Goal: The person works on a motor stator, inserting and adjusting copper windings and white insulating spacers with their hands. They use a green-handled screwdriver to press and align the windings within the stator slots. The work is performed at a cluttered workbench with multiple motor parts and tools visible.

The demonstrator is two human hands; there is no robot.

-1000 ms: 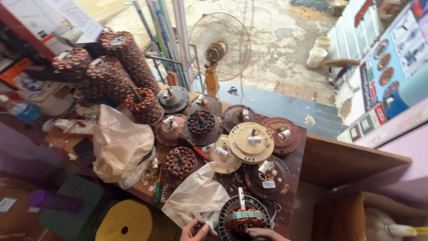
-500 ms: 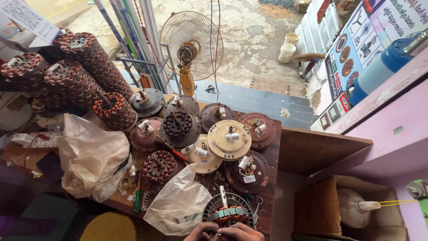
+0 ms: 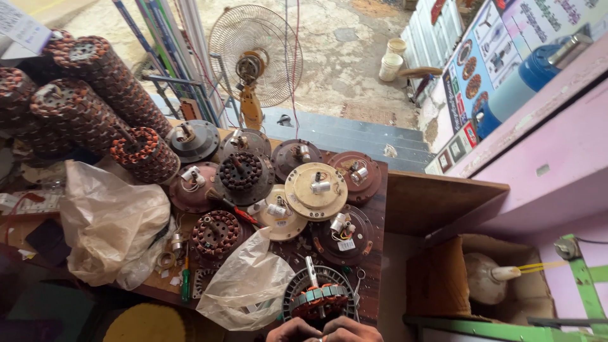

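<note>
At the bottom edge, my left hand (image 3: 292, 331) and my right hand (image 3: 351, 330) meet at the near side of a round fan stator (image 3: 318, 300) with copper windings and grey slot liners. Both hands touch its near rim; only the knuckles show. A metal shaft or tool (image 3: 311, 273) sticks up from the stator's centre. The stator rests on the near end of a dark wooden table (image 3: 377, 209), next to a clear crumpled plastic bag (image 3: 247, 285).
Several ceiling-fan motor housings and wound stators (image 3: 315, 190) cover the table. Stacks of wound stators (image 3: 95, 95) lie at the far left beside a large plastic bag (image 3: 107, 221). A green screwdriver (image 3: 185, 282), a pedestal fan (image 3: 255, 57) behind, a cardboard box (image 3: 456, 278) at right.
The view has shifted left and down over the table. My hands have come together at the stator's near rim; before, they were apart on either side of it.
</note>
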